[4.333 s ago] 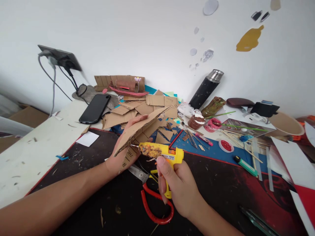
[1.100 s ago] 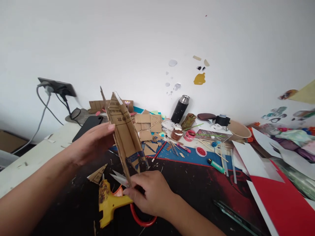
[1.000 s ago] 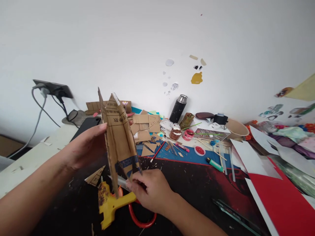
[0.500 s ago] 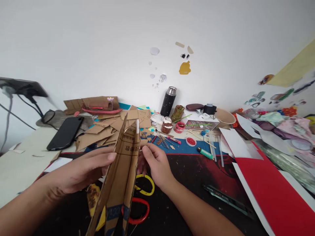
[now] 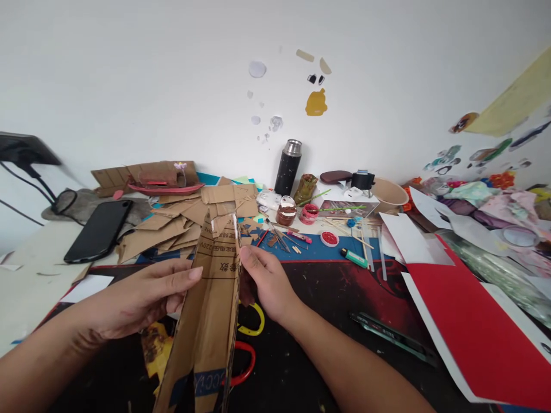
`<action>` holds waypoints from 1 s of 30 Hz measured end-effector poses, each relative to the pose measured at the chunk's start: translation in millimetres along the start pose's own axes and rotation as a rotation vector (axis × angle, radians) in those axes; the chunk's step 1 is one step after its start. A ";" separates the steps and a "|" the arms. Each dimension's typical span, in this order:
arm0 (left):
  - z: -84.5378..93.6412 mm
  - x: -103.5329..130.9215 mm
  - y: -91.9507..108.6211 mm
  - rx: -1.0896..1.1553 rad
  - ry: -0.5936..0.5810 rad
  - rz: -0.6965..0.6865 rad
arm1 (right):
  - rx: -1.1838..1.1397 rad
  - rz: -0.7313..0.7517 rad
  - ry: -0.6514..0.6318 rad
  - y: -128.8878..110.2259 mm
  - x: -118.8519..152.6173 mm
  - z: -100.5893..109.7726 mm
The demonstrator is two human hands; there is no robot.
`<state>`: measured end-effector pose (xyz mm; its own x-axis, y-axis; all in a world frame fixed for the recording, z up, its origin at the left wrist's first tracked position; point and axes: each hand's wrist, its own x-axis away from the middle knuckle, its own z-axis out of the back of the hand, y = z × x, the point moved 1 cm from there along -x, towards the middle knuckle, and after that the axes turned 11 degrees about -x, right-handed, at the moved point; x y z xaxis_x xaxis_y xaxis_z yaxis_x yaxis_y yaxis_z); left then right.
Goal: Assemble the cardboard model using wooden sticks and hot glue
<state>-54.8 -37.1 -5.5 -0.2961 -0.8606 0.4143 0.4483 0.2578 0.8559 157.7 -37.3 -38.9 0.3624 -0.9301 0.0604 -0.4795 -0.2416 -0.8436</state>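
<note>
A long folded piece of cardboard (image 5: 210,310), printed with dark characters and a blue band, stands between my two hands with its raised sides facing me. My left hand (image 5: 150,292) grips its left side, thumb on the inner face and fingers behind. On the far right edge, my right hand (image 5: 269,281) pinches the cardboard between thumb and fingers; part of those fingers is hidden behind it. Beneath lie scissors with a yellow handle (image 5: 257,321) and a red handle (image 5: 247,364), partly covered by the cardboard. A yellow-brown scrap (image 5: 155,347) lies under my left hand.
A utility knife (image 5: 394,337) lies right of my right arm, beside red paper (image 5: 482,327). Behind are cardboard scraps (image 5: 152,234), a small red boat model (image 5: 166,186), a black flask (image 5: 288,169), and paint jars (image 5: 309,214). A phone (image 5: 99,230) lies at left.
The cardboard has turned so more of its printed inner face shows, and its sides look lower. Both hands still hold it. The camera view has shifted slightly.
</note>
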 end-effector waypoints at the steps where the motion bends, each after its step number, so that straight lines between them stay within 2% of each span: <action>1: 0.2 -0.5 -0.1 0.037 -0.058 0.013 | -0.007 -0.005 0.007 -0.3 -0.1 0.1; 4: 1.5 -1.7 1.1 0.058 -0.210 0.041 | -0.013 0.000 0.024 -1.6 -0.8 1.5; 6: 2.5 -3.3 2.9 -0.036 -0.204 0.022 | 0.012 0.017 0.036 -2.4 -0.9 2.9; 10: 0.1 -7.8 6.3 -0.200 -0.158 -0.104 | 0.060 0.047 0.021 -1.8 1.3 1.9; 16: -7.8 -6.7 5.9 -0.280 -0.141 -0.173 | 0.053 0.121 0.012 2.9 4.0 -2.4; 18: -6.7 -5.7 8.3 -0.273 -0.075 -0.208 | 0.064 0.105 0.032 4.2 3.6 -1.4; 20: -2.8 -6.0 11.5 -0.262 0.039 -0.235 | 0.072 0.095 0.036 4.9 3.4 -0.2; 24: 5.6 -8.9 13.1 -0.269 0.230 -0.224 | 0.112 0.076 0.018 5.4 4.9 -1.0; 30: 3.5 -6.6 6.5 -0.336 0.335 -0.241 | 0.126 0.077 -0.016 5.2 8.7 -6.5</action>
<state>-52.9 -28.3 -1.6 -0.1631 -0.9853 0.0500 0.6629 -0.0719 0.7452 153.1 -48.4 -39.3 0.3415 -0.9398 -0.0146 -0.4027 -0.1322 -0.9057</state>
